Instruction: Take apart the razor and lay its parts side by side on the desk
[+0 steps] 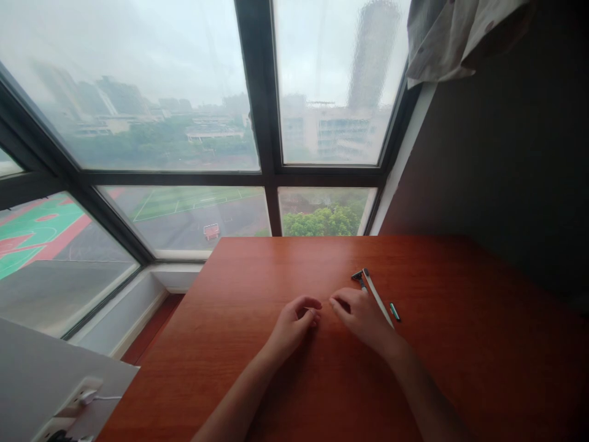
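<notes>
My left hand [294, 325] is over the middle of the wooden table [248, 276], its fingers curled toward the thumb. A thin pale edge shows between finger and thumb, too small to name. Facing it across a narrow gap is my right hand [361, 316], thumb and forefinger drawn together; whatever they pinch is hidden. Beyond the right hand lies a razor [358, 276] with a dark head, its handle partly covered by the hand. A long white stick with a dark end [378, 299], perhaps a toothbrush, lies beside it. Further right rests a small dark green, shiny bar [394, 312].
Large windows with dark frames [271, 178] rise behind the table's far edge. A curtain [442, 43] hangs at upper right beside a dark wall [483, 166]. At lower left, a wall socket [85, 393] has a white plug and cable.
</notes>
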Motion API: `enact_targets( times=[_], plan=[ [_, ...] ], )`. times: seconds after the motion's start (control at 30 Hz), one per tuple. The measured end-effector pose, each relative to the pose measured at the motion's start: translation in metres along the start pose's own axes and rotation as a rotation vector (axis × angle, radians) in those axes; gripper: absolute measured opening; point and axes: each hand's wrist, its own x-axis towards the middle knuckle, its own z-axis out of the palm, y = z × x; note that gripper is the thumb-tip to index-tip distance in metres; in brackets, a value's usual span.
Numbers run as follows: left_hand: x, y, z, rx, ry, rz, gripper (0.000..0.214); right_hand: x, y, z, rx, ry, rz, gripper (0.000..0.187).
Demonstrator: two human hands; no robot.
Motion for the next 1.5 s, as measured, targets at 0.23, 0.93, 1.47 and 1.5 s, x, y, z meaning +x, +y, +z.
enact_targets(
  times=[0.23,0.93,1.47,1.5],
  plan=[
    [0.000,-0.006,-0.001,0.302,0.006,0.175,0.024,0.001,-0.011,0.061,0.040,0.068,-0.021,0.018],
    [0.000,-0.006,0.000,0.458,-0.027,0.231,0.022,-0.002,0.002,0.056,0.066,0.055,-0.099,0.022],
    [0.000,-0.007,-0.001,0.462,-0.038,0.234,0.021,-0.002,0.001,0.054,0.036,0.034,-0.103,0.023],
    [0.000,-0.007,-0.001,0.460,-0.038,0.235,0.021,-0.002,0.001,0.053,0.033,0.034,-0.104,0.023]
  ],
)
